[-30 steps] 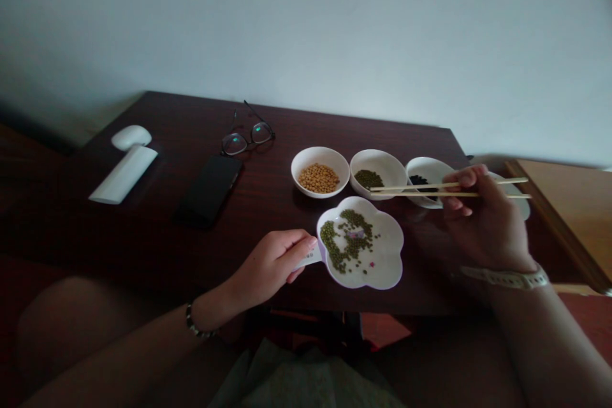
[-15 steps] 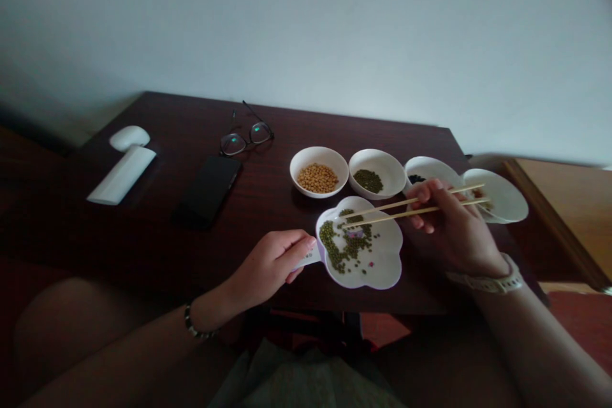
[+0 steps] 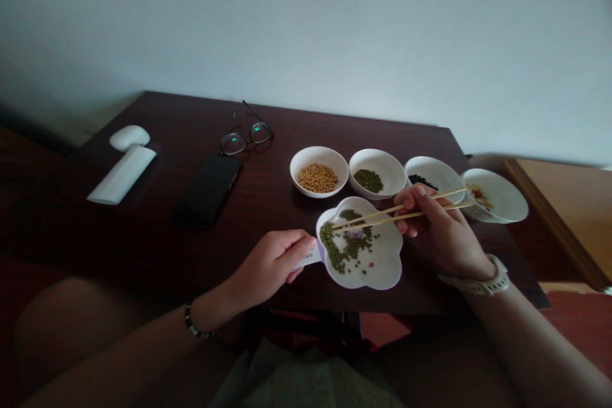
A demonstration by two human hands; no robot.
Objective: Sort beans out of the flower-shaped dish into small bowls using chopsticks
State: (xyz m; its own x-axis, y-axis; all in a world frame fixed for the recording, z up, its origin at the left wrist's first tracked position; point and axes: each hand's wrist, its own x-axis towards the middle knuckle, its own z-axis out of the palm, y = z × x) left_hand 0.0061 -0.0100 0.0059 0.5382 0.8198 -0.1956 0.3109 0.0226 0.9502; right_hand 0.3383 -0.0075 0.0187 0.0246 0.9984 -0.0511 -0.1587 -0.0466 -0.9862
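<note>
My left hand [image 3: 272, 261] is closed round the short handle of a white flower-shaped dish [image 3: 385, 261] with a lilac rim. Green mung beans [image 3: 338, 255] lie scattered in the dish, mostly on its left side, with a small pink bit among them. In my right hand [image 3: 437, 226] is a pair of chopsticks [image 3: 377, 218]. Their tips are close together at the beans on the dish's left side. Whether a bean is pinched between them is too small to tell.
Behind the dish stand white bowls in a row: soybeans [image 3: 317, 177], mung beans [image 3: 368, 181], black beans [image 3: 421, 182], and a right-hand bowl [image 3: 507, 197] with reddish-brown bits. Eyeglasses [image 3: 246, 139], a black phone [image 3: 208, 191], a white case [image 3: 123, 175] and a white rounded object [image 3: 129, 138] lie left.
My right hand has moved left and slightly down. The chopstick tips have shifted left over the beans and come closer together. My left hand and the dish have stayed put.
</note>
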